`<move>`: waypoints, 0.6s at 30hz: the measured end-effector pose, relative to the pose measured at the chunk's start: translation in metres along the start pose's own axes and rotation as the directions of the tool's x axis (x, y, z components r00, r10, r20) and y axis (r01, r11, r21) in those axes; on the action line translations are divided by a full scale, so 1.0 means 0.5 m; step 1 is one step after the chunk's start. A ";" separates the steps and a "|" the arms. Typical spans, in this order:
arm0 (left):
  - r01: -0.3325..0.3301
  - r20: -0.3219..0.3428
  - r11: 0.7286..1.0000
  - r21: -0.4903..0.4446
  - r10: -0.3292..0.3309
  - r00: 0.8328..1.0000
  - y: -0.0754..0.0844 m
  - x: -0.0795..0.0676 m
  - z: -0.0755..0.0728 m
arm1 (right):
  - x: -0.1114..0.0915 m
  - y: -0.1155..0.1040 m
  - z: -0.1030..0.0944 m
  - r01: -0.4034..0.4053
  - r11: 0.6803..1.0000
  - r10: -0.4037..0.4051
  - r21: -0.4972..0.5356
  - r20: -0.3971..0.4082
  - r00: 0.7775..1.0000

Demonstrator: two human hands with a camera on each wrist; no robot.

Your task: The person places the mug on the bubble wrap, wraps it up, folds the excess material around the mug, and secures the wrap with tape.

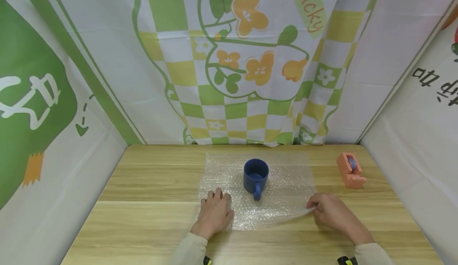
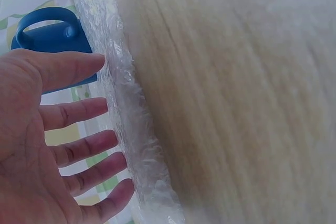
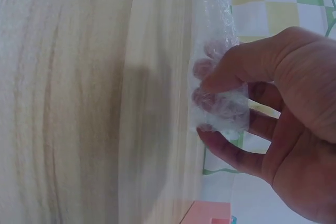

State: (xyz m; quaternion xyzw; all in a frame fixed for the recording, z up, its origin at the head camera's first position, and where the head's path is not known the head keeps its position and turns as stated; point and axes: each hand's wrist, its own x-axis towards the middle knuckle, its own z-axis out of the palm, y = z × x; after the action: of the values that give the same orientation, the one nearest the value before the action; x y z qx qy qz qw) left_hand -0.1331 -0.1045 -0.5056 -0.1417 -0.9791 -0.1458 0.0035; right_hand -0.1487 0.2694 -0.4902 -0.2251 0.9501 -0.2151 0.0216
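The bubble wrap (image 1: pixel 286 185) lies spread under and around the mug (image 1: pixel 251 183), on the table (image 1: pixel 143 225). The mug stands upright near the middle of the wrap, mouth up. Its handle (image 1: pixel 257 192) points toward me, over the near half of the wrap. The longer side of the wrap appears to run left to right of the mug; slant of view makes this a judgement.

Left hand (image 1: pixel 214 214): nearer to the mug, to its left and on my side of it. Fingers are extended and spread; the fingertips (image 2: pixel 97 107) touch the wrap without clamping it.

Right hand (image 1: pixel 330 211): farther from the mug, to its right and on my side of it. Thumb and fingers pinch the near right corner of the wrap, holding it slightly off the table. From this hand, the mug lies to the left and farther from me.

Obstruction: I judge the handle to be the main hindrance to the near edge of the wrap, since it juts that way. The tape dispenser (image 1: pixel 348 174) stands right of the mug, beyond my right hand and off the wrap. The printed curtain (image 1: pixel 243 114) hangs behind the mug.
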 end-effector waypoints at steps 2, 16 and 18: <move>0.000 0.001 1.000 -0.001 0.000 1.000 0.000 0.000 0.001 | -0.002 0.000 -0.003 -0.002 1.000 0.001 -0.010 -0.016 1.000; -0.005 -0.014 1.000 0.001 0.005 1.000 -0.003 0.001 0.005 | -0.011 0.002 -0.029 0.135 0.982 -0.108 0.132 -0.194 0.975; -0.004 -0.013 1.000 0.002 0.004 1.000 -0.002 0.001 0.005 | -0.010 -0.001 -0.032 0.159 0.980 -0.130 0.124 -0.210 0.969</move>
State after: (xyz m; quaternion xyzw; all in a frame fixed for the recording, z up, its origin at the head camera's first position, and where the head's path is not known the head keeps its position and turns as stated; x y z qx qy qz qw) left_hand -0.1337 -0.1047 -0.5082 -0.1428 -0.9789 -0.1459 0.0105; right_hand -0.1462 0.2775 -0.4758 -0.2690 0.9110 -0.3037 -0.0744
